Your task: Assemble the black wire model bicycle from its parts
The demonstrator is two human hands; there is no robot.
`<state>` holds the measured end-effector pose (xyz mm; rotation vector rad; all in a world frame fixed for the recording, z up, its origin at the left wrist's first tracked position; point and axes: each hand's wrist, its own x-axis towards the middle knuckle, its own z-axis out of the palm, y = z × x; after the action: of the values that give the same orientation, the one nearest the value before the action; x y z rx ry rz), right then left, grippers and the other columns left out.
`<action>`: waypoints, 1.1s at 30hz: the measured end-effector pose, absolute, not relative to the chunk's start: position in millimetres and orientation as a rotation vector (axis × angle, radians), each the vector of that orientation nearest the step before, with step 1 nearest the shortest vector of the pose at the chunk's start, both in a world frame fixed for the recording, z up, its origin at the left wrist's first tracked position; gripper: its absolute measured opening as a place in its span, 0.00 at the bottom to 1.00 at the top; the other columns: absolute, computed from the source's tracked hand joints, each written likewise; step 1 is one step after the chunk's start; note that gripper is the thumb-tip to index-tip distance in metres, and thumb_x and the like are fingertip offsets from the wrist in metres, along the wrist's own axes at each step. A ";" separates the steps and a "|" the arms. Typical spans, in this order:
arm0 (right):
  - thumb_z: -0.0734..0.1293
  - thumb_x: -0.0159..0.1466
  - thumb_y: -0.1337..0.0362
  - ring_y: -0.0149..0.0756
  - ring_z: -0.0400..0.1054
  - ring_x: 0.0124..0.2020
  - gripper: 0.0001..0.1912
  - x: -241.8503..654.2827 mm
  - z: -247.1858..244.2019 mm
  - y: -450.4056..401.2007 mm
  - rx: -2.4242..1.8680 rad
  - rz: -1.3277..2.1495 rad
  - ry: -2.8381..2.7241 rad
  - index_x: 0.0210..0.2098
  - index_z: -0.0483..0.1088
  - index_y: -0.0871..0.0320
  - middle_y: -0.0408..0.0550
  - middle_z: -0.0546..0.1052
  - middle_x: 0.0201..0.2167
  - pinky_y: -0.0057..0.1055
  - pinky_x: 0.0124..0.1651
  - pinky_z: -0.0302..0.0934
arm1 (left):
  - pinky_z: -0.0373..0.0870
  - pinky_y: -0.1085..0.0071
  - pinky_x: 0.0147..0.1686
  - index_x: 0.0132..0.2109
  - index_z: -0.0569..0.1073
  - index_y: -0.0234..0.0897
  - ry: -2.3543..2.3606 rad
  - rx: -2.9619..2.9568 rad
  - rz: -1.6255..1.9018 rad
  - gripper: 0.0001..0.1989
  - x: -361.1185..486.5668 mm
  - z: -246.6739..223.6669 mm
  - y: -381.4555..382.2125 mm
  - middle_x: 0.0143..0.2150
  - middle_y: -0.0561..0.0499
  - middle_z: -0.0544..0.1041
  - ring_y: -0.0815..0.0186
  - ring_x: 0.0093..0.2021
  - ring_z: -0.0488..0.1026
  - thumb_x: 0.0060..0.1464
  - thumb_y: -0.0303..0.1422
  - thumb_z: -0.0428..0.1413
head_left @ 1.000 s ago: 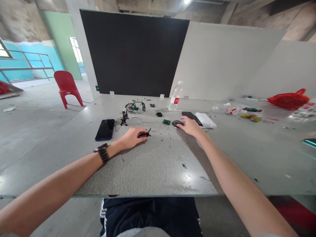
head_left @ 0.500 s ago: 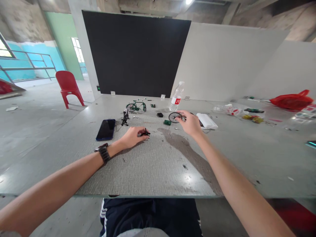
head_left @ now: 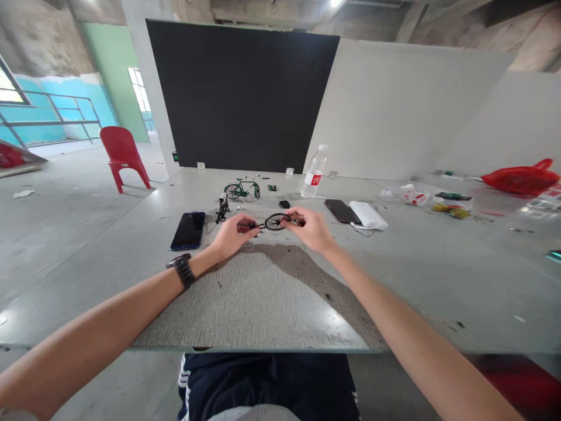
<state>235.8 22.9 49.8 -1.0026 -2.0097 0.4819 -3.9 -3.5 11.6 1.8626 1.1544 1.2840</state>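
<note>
Between the fingers of my left hand (head_left: 234, 235) is a small black bicycle part (head_left: 253, 225), mostly covered by the fingers. My right hand (head_left: 310, 228) pinches a miniature spoked wheel (head_left: 277, 221) at its right rim. The wheel's left side is right by the tip of the black part; whether they touch I cannot tell. Behind my hands stands a green model bicycle (head_left: 242, 189). A black model bicycle piece (head_left: 222, 208) stands just behind my left hand.
A blue-edged phone (head_left: 188, 230) lies left of my left hand. Behind are a small black block (head_left: 284, 204) and a water bottle (head_left: 311, 175). On the right are a dark phone (head_left: 342, 211), a white case (head_left: 368, 215) and a red plastic bag (head_left: 521, 177).
My right hand has brought the wheel left and nearer, up to the black part in my left hand. My left hand has lifted slightly and turned the part toward the wheel.
</note>
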 end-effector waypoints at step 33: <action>0.72 0.62 0.54 0.39 0.73 0.38 0.13 214.5 27.0 11.1 -0.914 0.864 -1.820 0.39 0.73 0.57 0.49 0.80 0.37 0.34 0.38 0.62 | 0.74 0.67 0.40 0.48 0.81 0.32 1.094 1.661 1.141 0.19 -1.4 14.4 -6.3 0.41 0.44 0.84 0.61 0.38 0.79 0.54 0.42 0.64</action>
<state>214.5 11.1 27.0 -0.9138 -1.8204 0.8645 -1.4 -6.3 14.4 1.6611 1.0939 1.1406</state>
